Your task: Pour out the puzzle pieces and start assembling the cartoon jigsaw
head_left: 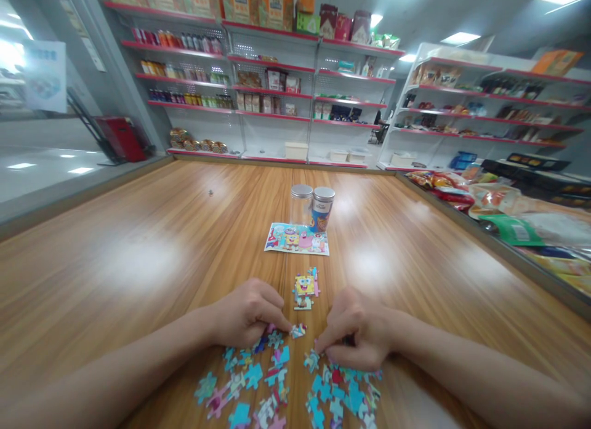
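My left hand (253,313) rests low over the table with its index finger stretched out and the others curled. Its fingertip touches a small loose puzzle piece (298,331). My right hand (353,330) has its index finger extended to a light blue puzzle piece (311,360), apart from the thumb. Neither hand grips anything that I can see. Between and beyond them lies a joined puzzle section (305,287) with a yellow smiling cartoon face. Loose pieces spread in a left pile (253,375) and a right pile (354,397), partly under the hands.
Beyond the joined section lies a cartoon picture sheet (298,239). A clear jar (301,206) and a blue-labelled jar (322,208), both with metal lids, stand at its far edge. Packaged goods (512,229) lie beyond the table's right edge. Stocked shelves (272,63) line the back.
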Tool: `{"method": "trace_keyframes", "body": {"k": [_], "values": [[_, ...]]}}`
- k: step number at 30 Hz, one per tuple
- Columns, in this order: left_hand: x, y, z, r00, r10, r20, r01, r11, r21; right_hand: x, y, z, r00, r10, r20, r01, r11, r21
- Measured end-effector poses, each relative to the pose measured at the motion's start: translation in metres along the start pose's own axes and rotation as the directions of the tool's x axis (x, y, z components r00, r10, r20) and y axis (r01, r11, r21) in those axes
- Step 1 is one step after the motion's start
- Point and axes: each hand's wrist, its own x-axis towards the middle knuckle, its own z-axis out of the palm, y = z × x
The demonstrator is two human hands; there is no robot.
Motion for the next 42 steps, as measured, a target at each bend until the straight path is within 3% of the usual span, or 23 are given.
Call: {"method": "trace_keyframes", "body": {"k": [7, 14, 22, 30, 42], "values": [[0.004, 0.008, 0.003, 0.999, 0.030, -0.017, -0.029, 0.999, 0.041, 0.000, -0.001, -0.001, 0.997, 0.004, -0.080, -0.005, 1.000, -0.018], [0.010, 0.022, 0.013, 0.988, 0.057, 0.144, -0.079, 0.985, 0.152, 0.002, 0.003, 0.004, 0.994, -0.036, -0.105, 0.030, 0.998, -0.063], [0.009, 0.019, 0.013, 0.993, 0.076, 0.087, -0.085, 0.991, 0.106, 0.005, 0.004, 0.000, 0.954, -0.052, -0.295, 0.037, 0.998, -0.058], [0.005, 0.012, 0.012, 0.995, 0.090, -0.049, -0.079, 0.981, 0.180, 0.003, 0.007, 0.002, 0.964, -0.080, -0.254, 0.064, 0.995, -0.070], [0.004, 0.012, 0.011, 0.998, 0.062, 0.007, -0.062, 0.986, 0.157, 0.003, 0.006, 0.002, 0.972, -0.085, -0.217, 0.059, 0.991, -0.121]]}}
